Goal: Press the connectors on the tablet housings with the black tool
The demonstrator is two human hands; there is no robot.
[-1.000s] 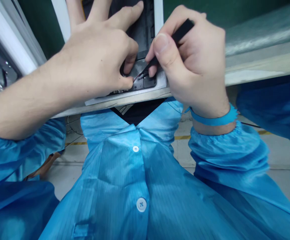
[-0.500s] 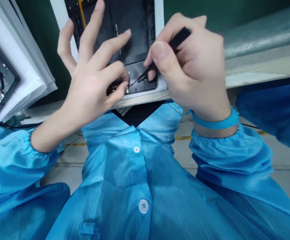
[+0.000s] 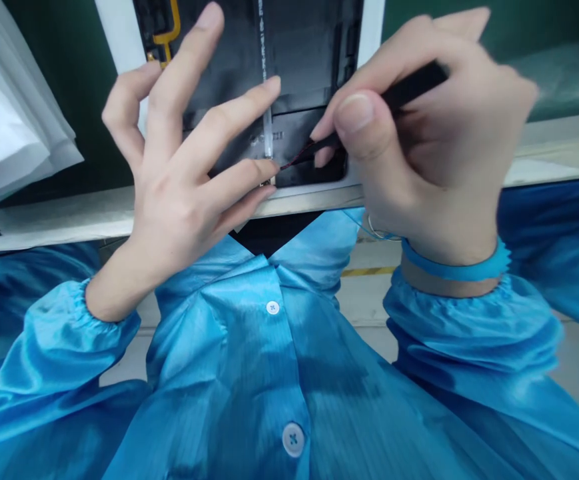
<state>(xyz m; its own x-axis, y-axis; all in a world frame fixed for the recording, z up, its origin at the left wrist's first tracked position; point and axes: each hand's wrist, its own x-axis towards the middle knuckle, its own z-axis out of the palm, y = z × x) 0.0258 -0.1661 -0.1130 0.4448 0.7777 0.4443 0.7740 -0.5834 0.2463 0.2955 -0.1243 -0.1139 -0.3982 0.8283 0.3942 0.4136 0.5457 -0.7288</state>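
Note:
In the head view, an opened tablet (image 3: 304, 60) with dark inner parts and a white flat cable (image 3: 268, 127) lies at the table edge. My right hand (image 3: 414, 127) grips black tweezers (image 3: 412, 87) like a pen, their tip low over the tablet's near right corner. Thin dark red wires (image 3: 294, 161) run between the tweezers' tip and my left fingertips. My left hand (image 3: 184, 153) is spread over the tablet's near left part. Its index fingertip touches the wires' end by a small connector (image 3: 268, 181), the thumb just below, with a gap between. The other fingers are raised.
White sheets (image 3: 24, 113) are stacked at the left on the green table mat (image 3: 86, 40). The table's pale front edge (image 3: 69, 217) runs close to my body. A blue wrist strap (image 3: 452, 267) circles my right wrist. Blue-clothed parts of other people (image 3: 559, 247) show at the sides.
The camera view has shifted, so the tablet appears farther right. My left index finger has straightened from its curled pinch. My right hand appears farther right with the tweezers still in it.

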